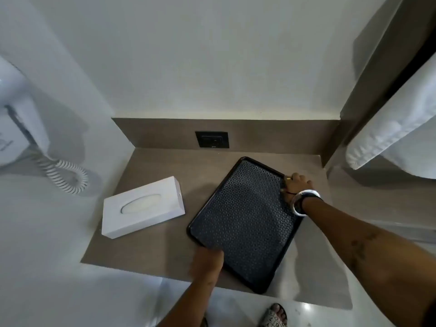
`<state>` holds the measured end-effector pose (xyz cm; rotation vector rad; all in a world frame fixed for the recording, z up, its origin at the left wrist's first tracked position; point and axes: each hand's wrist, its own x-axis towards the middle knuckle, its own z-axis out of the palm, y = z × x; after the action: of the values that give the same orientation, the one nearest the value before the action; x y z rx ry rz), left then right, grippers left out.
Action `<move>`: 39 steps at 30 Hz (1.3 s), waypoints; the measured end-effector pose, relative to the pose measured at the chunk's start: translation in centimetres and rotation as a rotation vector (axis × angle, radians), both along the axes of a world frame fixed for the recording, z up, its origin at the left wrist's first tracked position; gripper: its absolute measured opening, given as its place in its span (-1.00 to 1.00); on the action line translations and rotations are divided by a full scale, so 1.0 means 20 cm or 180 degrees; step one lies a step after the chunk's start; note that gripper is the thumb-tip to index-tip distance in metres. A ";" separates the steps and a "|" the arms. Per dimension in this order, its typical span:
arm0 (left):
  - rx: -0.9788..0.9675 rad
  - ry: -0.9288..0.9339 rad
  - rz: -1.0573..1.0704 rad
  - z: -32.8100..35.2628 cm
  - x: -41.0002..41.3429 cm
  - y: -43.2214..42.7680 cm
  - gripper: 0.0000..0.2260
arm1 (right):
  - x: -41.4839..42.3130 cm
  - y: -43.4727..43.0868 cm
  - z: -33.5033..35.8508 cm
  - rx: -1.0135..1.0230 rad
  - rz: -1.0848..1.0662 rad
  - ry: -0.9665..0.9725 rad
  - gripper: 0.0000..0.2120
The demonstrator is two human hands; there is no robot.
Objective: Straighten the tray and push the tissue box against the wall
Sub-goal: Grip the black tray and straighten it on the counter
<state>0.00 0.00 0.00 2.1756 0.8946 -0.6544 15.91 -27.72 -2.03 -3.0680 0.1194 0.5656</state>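
- The tray [245, 223], black with a patterned blue-grey liner, lies flat on the brown countertop [165, 251] at the lower centre of the frame.
- Its long axis runs diagonally, from the lower right near the counter's front edge to the upper left toward the wall socket [211, 139]; it is not square to the backsplash.
- The tissue box [143, 207], white with an oval opening on top, lies left of the tray and apart from it. Its long axis also runs skew, rising toward the upper right. It stands clear of both the rear backsplash and the left wall.
- The right hand [297, 185] grips the tray's right long rim near the far corner, fingers curled over the edge; a bangle [302, 202] sits on the wrist.
- The left hand [207, 261] holds the tray's near-left edge, thumb on the liner. It is motion-blurred, and the fingers under the rim are hidden.
- The tray thus spans between the two hands, held at opposite sides.
- A wall-mounted hair dryer [14, 119] with a coiled cord is cut off at the left edge of the frame; white folded linen [398, 128] is cut off at the right.
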 end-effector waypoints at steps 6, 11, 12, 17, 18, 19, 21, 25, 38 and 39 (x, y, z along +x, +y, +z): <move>-0.0292 -0.0235 0.0187 -0.07 0.04 0.02 -0.78 | 0.02 -0.05 -0.01 0.0248 -0.0459 -0.0188 -0.69; -0.0359 -0.0541 0.0268 -0.08 0.15 0.09 -0.75 | -0.09 -0.17 -0.01 0.1067 -0.1227 -0.0165 -0.75; -0.0396 -0.0629 0.0241 -0.07 0.19 0.11 -0.77 | -0.13 -0.18 -0.02 0.1242 -0.1394 -0.0217 -0.77; -0.0293 -0.1165 -0.0447 0.00 0.44 0.21 -0.63 | -0.37 -0.17 -0.07 0.1786 -0.2502 -0.0101 -0.75; -0.0177 -0.1230 -0.0613 0.01 0.49 0.23 -0.63 | -0.42 -0.15 -0.08 0.1806 -0.2631 -0.0164 -0.78; -0.0039 -0.1289 -0.0715 0.02 0.53 0.24 -0.64 | -0.46 -0.12 -0.09 0.1871 -0.2698 -0.0359 -0.83; 0.0210 -0.1323 -0.0889 0.02 0.60 0.26 -0.73 | -0.55 -0.06 -0.10 0.2061 -0.2805 -0.0687 -0.91; 0.0443 -0.1155 -0.1079 -0.02 0.67 0.29 -0.86 | -0.59 0.02 -0.11 0.1988 -0.2987 -0.0766 -0.88; 0.0498 -0.1277 -0.1338 -0.11 0.63 0.29 -0.83 | -0.67 0.09 -0.11 0.2014 -0.3053 -0.0700 -0.88; 0.0502 -0.1345 -0.1372 -0.10 0.62 0.28 -0.82 | -0.68 0.10 -0.11 0.1955 -0.2977 -0.0660 -0.86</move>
<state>12.35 5.58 -2.02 2.5438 0.2639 -0.2991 2.37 -25.77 -4.31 -2.1109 1.0573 0.1609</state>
